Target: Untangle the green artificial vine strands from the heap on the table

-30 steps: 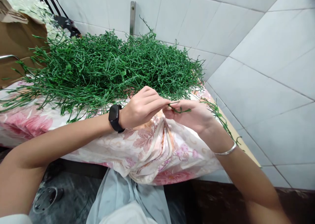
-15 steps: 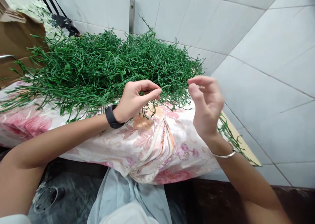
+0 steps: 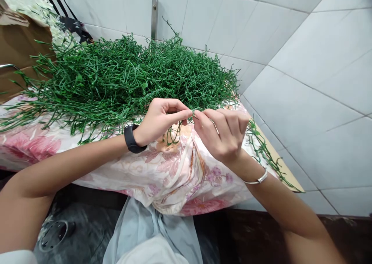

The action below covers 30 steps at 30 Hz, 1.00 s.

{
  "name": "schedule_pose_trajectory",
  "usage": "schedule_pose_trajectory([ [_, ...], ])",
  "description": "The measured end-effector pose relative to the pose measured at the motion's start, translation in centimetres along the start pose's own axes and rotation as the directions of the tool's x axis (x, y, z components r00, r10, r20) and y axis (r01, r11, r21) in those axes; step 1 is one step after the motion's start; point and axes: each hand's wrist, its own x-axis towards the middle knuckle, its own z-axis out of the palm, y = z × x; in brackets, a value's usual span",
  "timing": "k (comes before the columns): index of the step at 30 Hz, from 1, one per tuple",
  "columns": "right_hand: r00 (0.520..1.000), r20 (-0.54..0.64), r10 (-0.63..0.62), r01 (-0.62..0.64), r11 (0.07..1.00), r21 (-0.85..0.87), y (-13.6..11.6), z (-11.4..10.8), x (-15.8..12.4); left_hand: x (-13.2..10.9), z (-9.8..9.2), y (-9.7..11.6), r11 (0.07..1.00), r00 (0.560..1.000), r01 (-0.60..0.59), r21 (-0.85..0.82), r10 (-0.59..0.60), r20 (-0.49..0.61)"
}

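My left hand (image 3: pixel 159 119), with a black band on its wrist, pinches a thin green plant stem (image 3: pixel 173 135) between thumb and fingers. Part of that stem dangles under the palm. Close against its fingertips, my right hand (image 3: pixel 222 134) is closed in a pinch at the stem's end, its knuckles facing up. What lies exactly between the right fingertips is mostly hidden. Just behind both hands spreads a big tangled heap of green plastic-looking stems (image 3: pixel 124 74), resting on a floral cloth (image 3: pixel 162 167).
A few loose green stems (image 3: pixel 266 151) lie by a pale board edge (image 3: pixel 286 175) at the right. White flowers (image 3: pixel 35 8) and a brown paper bag (image 3: pixel 24 43) stand at the far left. White tiled walls (image 3: pixel 319 82) close off the back and right.
My right hand has come down and left from its raised position, and its fingertips now meet those of my left hand at the stem. The left hand has barely moved.
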Motion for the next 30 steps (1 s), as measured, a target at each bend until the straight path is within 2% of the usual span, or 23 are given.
schedule_pose_trajectory([
  [9, 0.993, -0.037, 0.114, -0.113, 0.993, 0.027, 0.2, 0.2, 0.7, -0.1, 0.1, -0.3, 0.998, 0.998, -0.065, -0.020, 0.065, 0.004],
  [12, 0.977, -0.024, 0.211, -0.206, 0.969, 0.135, -0.1, 0.0, 1.2, -0.1, 0.1, -0.3, 0.996, 0.996, -0.085, 0.008, 0.085, -0.013],
  [14, 0.951, 0.031, 0.307, -0.303, 0.910, 0.282, -0.3, -0.2, 1.5, -0.1, 0.0, -0.2, 0.989, 0.991, -0.131, 0.063, 0.132, -0.017],
  [16, 0.906, 0.139, 0.399, -0.417, 0.787, 0.455, -0.3, -0.4, 1.7, -0.1, -0.1, -0.1, 0.975, 0.982, -0.184, 0.124, 0.187, -0.010],
  [18, 0.835, 0.273, 0.478, -0.539, 0.608, 0.583, -0.2, -0.5, 1.9, -0.1, -0.2, -0.1, 0.962, 0.976, -0.215, 0.168, 0.217, 0.006],
  [22, 0.640, 0.547, 0.540, -0.708, 0.139, 0.692, 0.2, -0.5, 2.1, 0.0, -0.4, -0.1, 0.951, 0.971, -0.241, 0.192, 0.237, 0.043],
  [25, 0.522, 0.712, 0.470, -0.737, -0.171, 0.654, 0.6, -0.3, 2.2, 0.0, -0.6, -0.1, 0.938, 0.960, -0.281, 0.202, 0.271, 0.075],
  [28, 0.414, 0.840, 0.351, -0.756, -0.382, 0.532, 1.1, -0.3, 2.4, 0.2, -0.7, -0.1, 0.918, 0.939, -0.339, 0.206, 0.318, 0.130],
  [30, 0.363, 0.899, 0.244, -0.753, -0.492, 0.437, 1.4, -0.3, 2.4, 0.3, -0.8, -0.1, 0.895, 0.920, -0.387, 0.221, 0.358, 0.163],
])
